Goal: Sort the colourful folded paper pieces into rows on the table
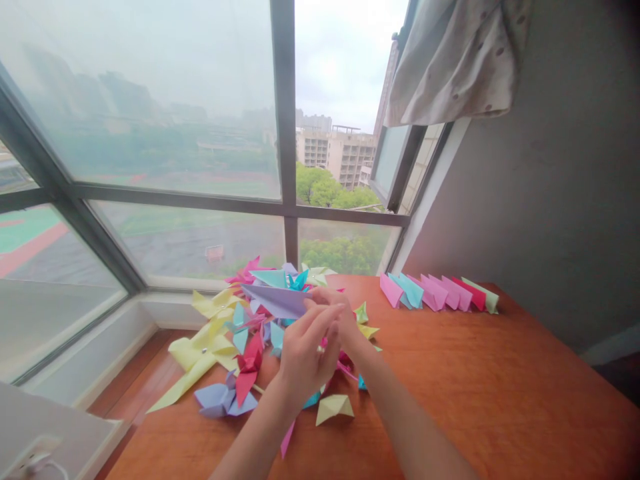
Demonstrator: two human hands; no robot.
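A pale purple paper plane (280,301) is held above the table, its sharp nose pointing left. My right hand (336,299) grips its rear part, with fingertips on the paper's edge. Crossing in front, my left hand (307,343) has its fingers closed at the plane's tail; the exact grip is partly hidden. Beneath and around them lies a pile of folded paper: yellow pinwheels (204,350), a red paper crane (249,367), a purple folded flower-like piece (223,400) and several blue and pink pieces. Close to my wrists sits a pale yellow folded piece (335,408).
Along the brown table's (480,387) far right edge stands a row of several folded paper planes (437,293) in pink, blue, red and green. Framed windows (287,100) rise behind the table. A dotted curtain (460,67) hangs at upper right beside a grey wall (560,187).
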